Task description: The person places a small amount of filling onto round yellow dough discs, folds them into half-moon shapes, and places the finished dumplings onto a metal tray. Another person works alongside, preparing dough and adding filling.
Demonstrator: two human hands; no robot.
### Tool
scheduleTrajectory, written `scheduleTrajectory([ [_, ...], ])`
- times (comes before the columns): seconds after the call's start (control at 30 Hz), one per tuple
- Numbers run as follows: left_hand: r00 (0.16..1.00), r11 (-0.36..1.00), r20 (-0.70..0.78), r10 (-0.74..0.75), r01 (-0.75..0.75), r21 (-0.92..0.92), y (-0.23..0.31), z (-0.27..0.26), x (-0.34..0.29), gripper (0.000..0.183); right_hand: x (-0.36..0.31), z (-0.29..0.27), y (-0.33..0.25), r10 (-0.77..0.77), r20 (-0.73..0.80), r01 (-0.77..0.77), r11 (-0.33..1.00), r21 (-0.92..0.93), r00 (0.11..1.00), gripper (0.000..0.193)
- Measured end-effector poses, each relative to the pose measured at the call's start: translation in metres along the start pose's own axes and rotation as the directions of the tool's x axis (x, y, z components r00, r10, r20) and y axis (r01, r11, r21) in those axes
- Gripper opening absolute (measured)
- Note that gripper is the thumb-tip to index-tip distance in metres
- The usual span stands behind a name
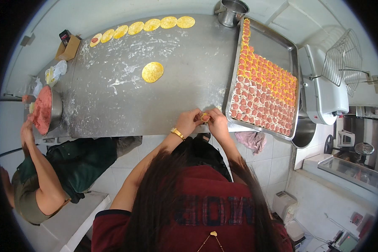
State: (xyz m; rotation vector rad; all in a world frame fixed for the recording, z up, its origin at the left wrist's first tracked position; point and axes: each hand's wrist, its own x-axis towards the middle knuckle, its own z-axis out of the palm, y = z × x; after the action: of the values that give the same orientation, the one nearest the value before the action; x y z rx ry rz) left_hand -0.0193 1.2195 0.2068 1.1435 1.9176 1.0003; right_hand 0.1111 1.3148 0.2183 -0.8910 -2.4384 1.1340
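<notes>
You pinch a small dumpling (205, 118) between the fingertips of your left hand (188, 120) and right hand (218, 122); both grips are drawn in around its sides, pink filling showing at its top. You have it at the near edge of the table (113, 113), just left of the tray (275, 42), where yellow and pale dumplings (262, 98) stand in tight rows. A lone wrapper (152, 72) lies beyond your hands. Seven more wrappers (135, 28) line the far edge, the leftmost bearing pink filling. At your left, a co-worker's hand (27, 132) touches the meat (42, 110) in a bowl (56, 108).
</notes>
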Motion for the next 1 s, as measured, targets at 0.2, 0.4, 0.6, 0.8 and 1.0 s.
scheduleTrajectory([
  [0.2, 0.994, 0.996, -0.06, 0.093, -0.092, 0.022, -0.002, -0.003, -0.002, 0.026, -0.003, -0.003, -0.003, -0.025, -0.106, 0.021, 0.999, -0.045, 0.994, 0.031],
  [0.4, 0.996, 0.996, -0.042, 0.078, -0.077, 0.043, -0.003, 0.001, 0.0, 0.029, -0.002, 0.007, -0.005, -0.003, -0.044, -0.001, 0.996, -0.092, 0.999, 0.03],
  [0.6, 0.999, 1.0, -0.054, 0.008, -0.008, 0.011, -0.007, 0.004, -0.01, 0.032, -0.004, 0.009, -0.004, -0.167, -0.127, 0.155, 0.983, -0.103, 0.978, 0.031],
  [0.8, 0.984, 0.985, -0.093, 0.151, -0.158, -0.068, -0.015, 0.0, -0.006, 0.034, -0.006, 0.008, 0.002, 0.029, -0.002, -0.029, 1.0, 0.011, 1.0, 0.037],
  [1.0, 0.995, 0.988, -0.011, 0.101, -0.102, -0.115, -0.014, 0.0, -0.005, 0.033, -0.008, 0.009, 0.001, -0.052, -0.18, 0.047, 0.998, -0.036, 0.982, 0.038],
])
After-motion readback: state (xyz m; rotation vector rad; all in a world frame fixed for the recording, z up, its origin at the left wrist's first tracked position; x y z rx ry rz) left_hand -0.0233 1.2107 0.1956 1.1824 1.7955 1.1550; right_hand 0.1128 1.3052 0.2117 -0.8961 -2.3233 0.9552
